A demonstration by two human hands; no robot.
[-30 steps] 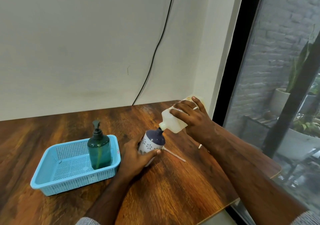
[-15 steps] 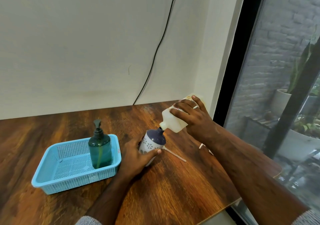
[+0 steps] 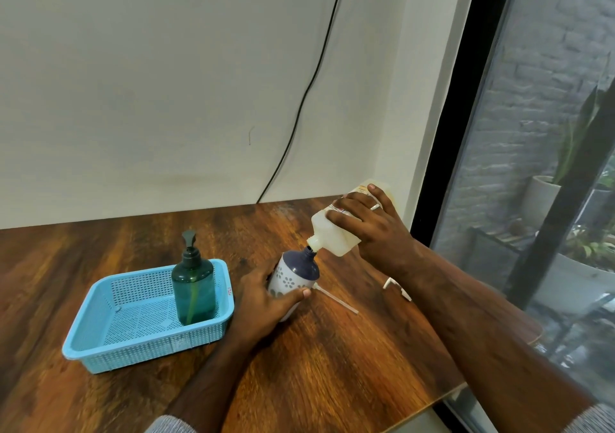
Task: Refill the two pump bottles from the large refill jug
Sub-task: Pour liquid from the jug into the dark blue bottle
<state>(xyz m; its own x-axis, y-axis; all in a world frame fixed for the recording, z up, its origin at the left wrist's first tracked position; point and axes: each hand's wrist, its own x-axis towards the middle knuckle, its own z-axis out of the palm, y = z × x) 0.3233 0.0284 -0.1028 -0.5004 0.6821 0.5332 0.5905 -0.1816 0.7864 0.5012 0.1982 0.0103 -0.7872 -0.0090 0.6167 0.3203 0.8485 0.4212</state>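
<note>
My right hand [image 3: 369, 226] grips the translucent white refill jug [image 3: 332, 236], tipped down to the left so its spout meets the open neck of the white-and-navy patterned bottle [image 3: 294, 273]. My left hand [image 3: 263, 303] holds that bottle around its lower body on the wooden table [image 3: 332, 366]. The bottle's pump, with its white dip tube [image 3: 336, 299], lies on the table just to the right. A dark green pump bottle [image 3: 193, 283] with its pump on stands upright in the light blue basket [image 3: 133, 346].
A black cable [image 3: 299, 106] runs down the white wall to the table's back edge. The table's right edge borders a black-framed window [image 3: 442, 166] with potted plants outside. A small white part [image 3: 394, 286] lies by my right forearm.
Both hands keep the same hold and the jug stays tipped at the patterned bottle's neck. The view has shifted only slightly.
</note>
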